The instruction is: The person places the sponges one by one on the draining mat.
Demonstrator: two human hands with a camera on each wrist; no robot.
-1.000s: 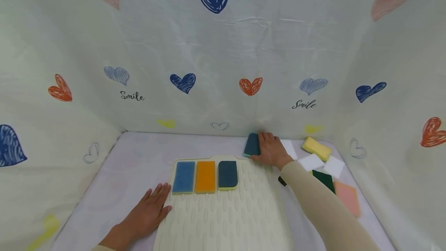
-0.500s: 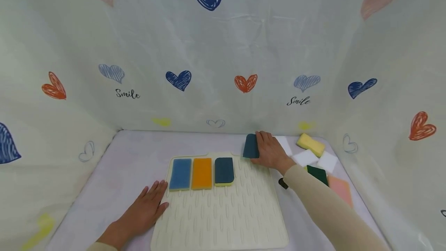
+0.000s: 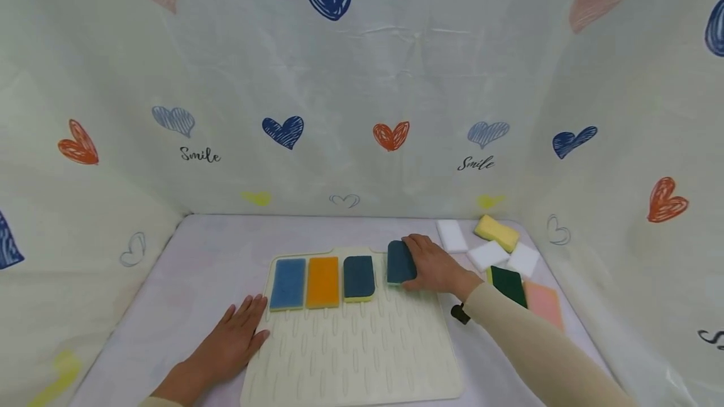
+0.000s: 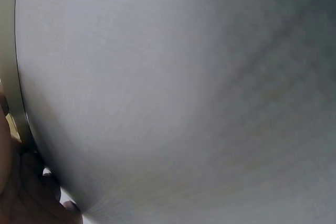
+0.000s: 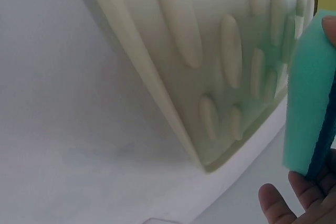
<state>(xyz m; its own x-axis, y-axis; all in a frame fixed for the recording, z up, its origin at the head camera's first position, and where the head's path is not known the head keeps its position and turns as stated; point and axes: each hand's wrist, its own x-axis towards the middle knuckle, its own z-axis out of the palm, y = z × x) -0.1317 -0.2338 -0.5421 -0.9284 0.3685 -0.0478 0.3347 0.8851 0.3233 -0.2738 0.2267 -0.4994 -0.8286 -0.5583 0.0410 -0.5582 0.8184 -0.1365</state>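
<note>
here, a person's right hand (image 3: 438,265) pinches a dark teal sponge (image 3: 400,262) over the one o'clock part of a ribbed cream mat (image 3: 351,357), beside three sponges (image 3: 323,282) lined up from ten to twelve. at nine o'clock, the left hand (image 3: 229,344) rests flat at the mat's edge, its grip outstretched; loose sponges (image 3: 496,233) lie on the surface (image 3: 226,250) toward two o'clock.

Pale tabletop (image 3: 212,256) bordered by white sheeting (image 3: 430,90); sheeting creased, printed with red hearts (image 3: 391,137), navy hearts (image 3: 283,133) and black "Smile" lettering (image 3: 200,154)
</note>
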